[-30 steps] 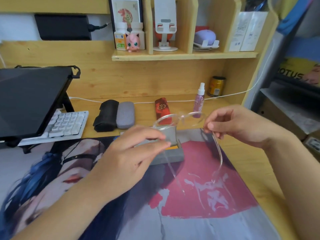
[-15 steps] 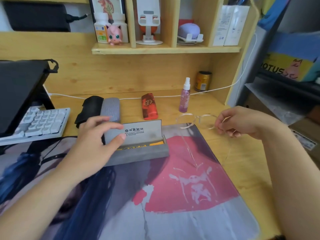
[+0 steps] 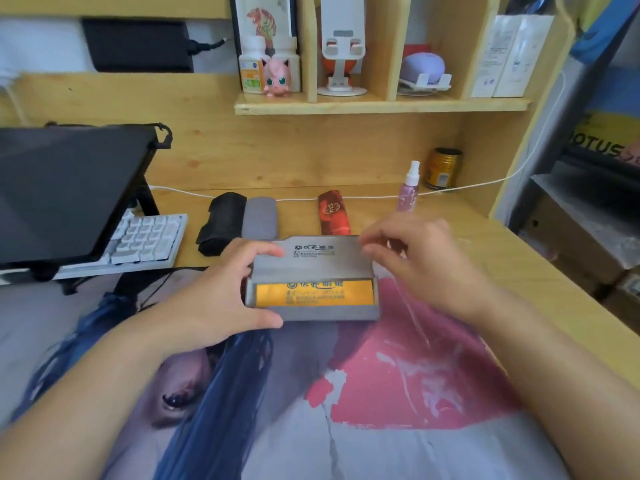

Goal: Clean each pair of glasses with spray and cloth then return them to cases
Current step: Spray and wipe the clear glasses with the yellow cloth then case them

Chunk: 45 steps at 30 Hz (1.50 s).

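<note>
The open grey glasses case [image 3: 311, 289] is seen lying on the printed desk mat [image 3: 346, 410] of the worktop [image 3: 502, 258], its lid raised and a yellow cloth [image 3: 313, 293] shown inside. Its left end is gripped by the left hand [image 3: 221, 292], thumb along the front wall and fingers curled over the lid's corner. At the case's right end, the clear-framed glasses [image 3: 414, 317] are pinched by the right hand [image 3: 419, 265], fingers curled; one transparent temple is seen trailing down over the mat, while the lenses are largely hidden behind the hand. Behind the case, a red case [image 3: 332, 211], a grey case [image 3: 259, 218] and a black case [image 3: 221, 223] are laid in a row. A pink spray bottle [image 3: 408, 192] is stood behind the case's right end, with a gold can [image 3: 443, 168] beyond it. A white keyboard [image 3: 145, 240] is placed left of the case.
</note>
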Each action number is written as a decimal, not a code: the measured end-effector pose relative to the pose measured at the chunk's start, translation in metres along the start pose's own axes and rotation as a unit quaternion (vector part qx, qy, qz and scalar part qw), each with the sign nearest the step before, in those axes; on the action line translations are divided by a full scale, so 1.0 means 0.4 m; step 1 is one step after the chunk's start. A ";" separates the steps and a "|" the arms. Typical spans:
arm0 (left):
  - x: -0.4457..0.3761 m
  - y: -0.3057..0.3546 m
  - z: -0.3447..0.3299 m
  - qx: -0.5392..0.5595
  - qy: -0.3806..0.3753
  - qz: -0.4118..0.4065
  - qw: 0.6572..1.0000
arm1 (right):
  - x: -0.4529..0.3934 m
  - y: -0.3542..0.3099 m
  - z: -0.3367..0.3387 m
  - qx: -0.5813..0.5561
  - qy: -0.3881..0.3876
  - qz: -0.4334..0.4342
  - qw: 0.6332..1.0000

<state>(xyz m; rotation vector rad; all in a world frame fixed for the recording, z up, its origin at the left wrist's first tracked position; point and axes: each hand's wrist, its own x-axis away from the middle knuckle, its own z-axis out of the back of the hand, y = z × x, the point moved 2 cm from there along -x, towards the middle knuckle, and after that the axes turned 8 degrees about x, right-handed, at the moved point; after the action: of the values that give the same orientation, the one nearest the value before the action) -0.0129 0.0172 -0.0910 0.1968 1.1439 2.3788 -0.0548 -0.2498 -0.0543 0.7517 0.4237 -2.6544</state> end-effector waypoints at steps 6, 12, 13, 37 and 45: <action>-0.004 -0.012 0.008 -0.001 -0.002 -0.025 1.000 | -0.025 -0.123 -0.037 0.216 -0.153 0.126 0.956; -0.007 -0.027 0.013 0.025 -0.030 -0.008 0.999 | -0.073 -0.156 -0.093 0.327 -0.207 0.141 0.911; -0.008 -0.031 0.014 0.031 -0.034 -0.003 0.999 | -0.079 -0.161 -0.092 0.343 -0.208 0.161 0.902; -0.016 -0.047 0.054 -0.034 0.004 -0.064 0.997 | -0.066 -0.063 0.044 -0.592 -0.026 -0.197 0.781; 0.012 0.057 0.019 -0.027 0.155 -0.245 0.957 | -0.034 -0.100 -0.009 -0.624 -0.072 -0.220 0.746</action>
<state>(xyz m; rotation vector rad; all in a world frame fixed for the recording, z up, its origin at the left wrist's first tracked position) -0.0231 0.0128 -0.0692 -0.4457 1.1033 2.0291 -0.0584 -0.2094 -0.0423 -0.0323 2.1932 -1.9598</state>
